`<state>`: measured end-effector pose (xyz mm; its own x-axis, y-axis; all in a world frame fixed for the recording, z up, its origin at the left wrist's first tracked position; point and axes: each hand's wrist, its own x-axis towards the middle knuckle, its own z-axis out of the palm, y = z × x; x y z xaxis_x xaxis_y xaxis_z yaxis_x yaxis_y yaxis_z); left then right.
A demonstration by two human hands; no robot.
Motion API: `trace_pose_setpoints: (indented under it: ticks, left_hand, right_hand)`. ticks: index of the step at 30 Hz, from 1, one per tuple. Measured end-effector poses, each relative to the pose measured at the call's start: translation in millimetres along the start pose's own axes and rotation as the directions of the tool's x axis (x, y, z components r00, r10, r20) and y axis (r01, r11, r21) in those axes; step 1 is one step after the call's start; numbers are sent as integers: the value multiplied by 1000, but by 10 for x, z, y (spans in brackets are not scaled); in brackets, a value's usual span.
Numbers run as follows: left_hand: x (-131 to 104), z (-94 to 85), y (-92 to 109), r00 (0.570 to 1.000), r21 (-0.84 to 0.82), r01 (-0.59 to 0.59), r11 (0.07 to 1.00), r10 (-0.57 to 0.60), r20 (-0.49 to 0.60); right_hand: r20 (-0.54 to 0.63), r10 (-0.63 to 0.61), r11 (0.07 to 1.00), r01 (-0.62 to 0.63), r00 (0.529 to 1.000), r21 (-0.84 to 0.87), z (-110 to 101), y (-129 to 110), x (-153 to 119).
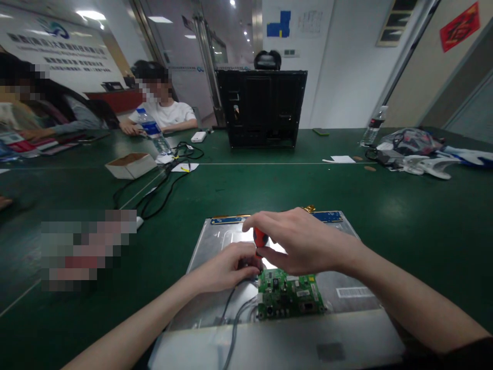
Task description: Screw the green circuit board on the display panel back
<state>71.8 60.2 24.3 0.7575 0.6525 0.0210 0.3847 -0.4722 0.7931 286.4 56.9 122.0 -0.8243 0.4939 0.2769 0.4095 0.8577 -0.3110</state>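
A metal display panel [200,324] lies flat on the table, with a green circuit board [290,295] mounted on its middle and a blue circuit strip [331,216] along its far edge. My right hand [296,239] grips the red and black handle of a screwdriver [261,237], held upright over the board's far left corner. Close beside the tool, my left hand [234,262] has its fingers pinched together at that corner; what they hold, if anything, is hidden. Grey cables [239,321] run from the board's left side towards me.
Across the green table stands a black monitor-like housing [264,108]. An open white box [131,165], black cables [165,190] and a water bottle [154,131] are at the left. Bagged items [412,144] lie at the far right. Two people sit at the far left.
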Motion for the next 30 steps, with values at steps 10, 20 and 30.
trace_pose_setpoints:
  ticks: [10, 20, 30]
  left_hand:
    - [-17, -15, -35, 1000, 10, 25, 1000, -25, -4]
    - [-12, -7, -36, 1000, -15, 8, 1000, -8, -6]
    - [-12, -14, -24, 999, -20, -47, 999, 47, -3]
  right_hand:
    - [-33, -28, 999, 27, 999, -35, 52, -12, 25]
    - [-44, -1, 998, -2, 999, -59, 31, 20, 3]
    - [9, 7, 998, -6, 1000, -60, 18, 2, 6]
